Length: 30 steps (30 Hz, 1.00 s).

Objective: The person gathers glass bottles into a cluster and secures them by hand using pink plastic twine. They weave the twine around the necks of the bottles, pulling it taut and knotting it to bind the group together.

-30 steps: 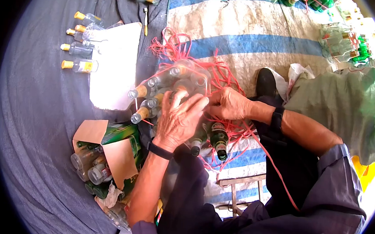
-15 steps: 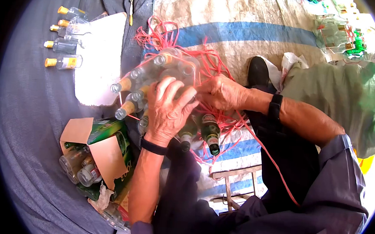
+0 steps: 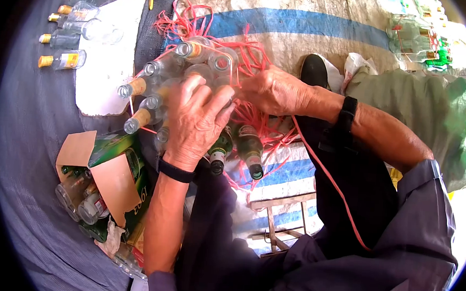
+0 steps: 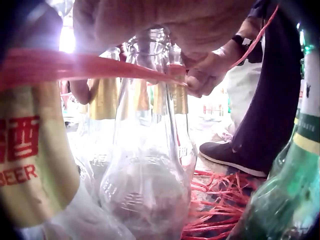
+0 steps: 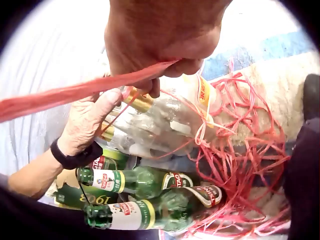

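Observation:
Several clear glass beer bottles [image 3: 137,88], some with gold foil on the neck, stand bunched with red plastic string [image 5: 75,95] around them. My left hand [image 3: 198,116] grips among their necks, fingers bent over the top; in the right wrist view its thumb lies at a gold-foiled bottle neck [image 5: 141,101]. At the near right side of the bunch, my right hand [image 3: 273,92] pinches the string with curled fingers. The string's length trails down over the person's leg. Two green beer bottles [image 5: 172,209] lean beside the bunch, mouths toward the person.
Loose red string [image 5: 240,145] lies heaped under and behind the bottles. To the left are a white board [image 3: 107,58], a row of clear bottles [image 3: 62,59] and an open carton [image 3: 114,178] of bottles. Bundled bottles [image 3: 410,41] and a green sack [image 3: 411,113] stand at right.
The whole scene has shifted left and up in the head view as the camera turned. Both hands stay at the bunch, the left over the necks and the right on the string.

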Available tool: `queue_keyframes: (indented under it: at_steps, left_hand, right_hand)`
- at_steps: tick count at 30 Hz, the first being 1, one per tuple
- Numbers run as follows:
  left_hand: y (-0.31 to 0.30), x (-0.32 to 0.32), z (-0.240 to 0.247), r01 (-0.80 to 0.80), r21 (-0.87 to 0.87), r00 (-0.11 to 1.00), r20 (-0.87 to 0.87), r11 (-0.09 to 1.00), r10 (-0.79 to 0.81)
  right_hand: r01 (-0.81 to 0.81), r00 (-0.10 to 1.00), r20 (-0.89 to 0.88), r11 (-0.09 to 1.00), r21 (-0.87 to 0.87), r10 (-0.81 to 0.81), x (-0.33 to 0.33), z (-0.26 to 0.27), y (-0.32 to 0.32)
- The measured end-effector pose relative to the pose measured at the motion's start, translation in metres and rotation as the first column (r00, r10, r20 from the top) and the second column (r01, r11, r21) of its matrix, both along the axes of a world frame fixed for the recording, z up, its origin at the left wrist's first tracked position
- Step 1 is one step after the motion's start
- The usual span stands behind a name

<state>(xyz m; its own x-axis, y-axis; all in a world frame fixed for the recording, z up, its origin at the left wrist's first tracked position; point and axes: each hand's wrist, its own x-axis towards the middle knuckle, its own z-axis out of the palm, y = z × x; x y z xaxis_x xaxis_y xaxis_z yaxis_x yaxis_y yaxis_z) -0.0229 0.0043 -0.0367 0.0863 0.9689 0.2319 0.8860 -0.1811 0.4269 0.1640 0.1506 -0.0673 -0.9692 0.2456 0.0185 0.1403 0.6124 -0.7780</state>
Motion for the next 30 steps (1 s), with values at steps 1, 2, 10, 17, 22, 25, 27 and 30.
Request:
queue_keyframes:
  at_steps: [1,2,10,17,22,25,27,30]
  left_hand:
    - [0.0,0.001,0.001,-0.007,-0.009,1.0,0.029,1.0,0.007]
    - [0.001,0.002,0.002,-0.01,0.002,0.999,0.032,1.0,0.01]
    - [0.001,0.002,0.001,-0.037,0.052,0.997,0.065,0.998,0.034]
    - [0.002,-0.001,-0.003,-0.022,0.075,0.997,0.076,0.997,0.016]
    - [0.003,-0.002,-0.002,-0.01,0.105,0.997,0.074,0.994,0.002]
    - [0.002,0.0,-0.006,-0.03,0.162,0.997,0.074,0.986,0.018]
    - [0.002,0.0,-0.009,-0.033,0.173,0.997,0.072,0.984,0.021]
    - [0.003,0.001,-0.007,-0.036,0.181,0.997,0.068,0.983,0.024]
  right_hand:
    - [-0.039,0.999,0.009,0.998,0.054,0.039,0.001,-0.001,0.003]
    - [-0.075,0.997,0.024,0.991,0.109,0.073,0.004,-0.001,0.007]
    - [-0.173,0.979,0.16,0.916,0.362,0.122,-0.005,0.037,0.035]
    - [-0.211,0.97,0.0,0.838,0.503,0.244,-0.037,0.059,0.043]
    - [-0.212,0.977,0.101,0.786,0.581,0.189,-0.051,0.067,0.033]
    - [-0.16,0.987,0.091,0.78,0.605,0.132,-0.058,0.071,0.032]
    - [-0.142,0.99,0.076,0.789,0.597,0.12,-0.064,0.077,0.033]
    - [-0.243,0.97,0.158,0.759,0.604,0.184,-0.074,0.088,0.037]
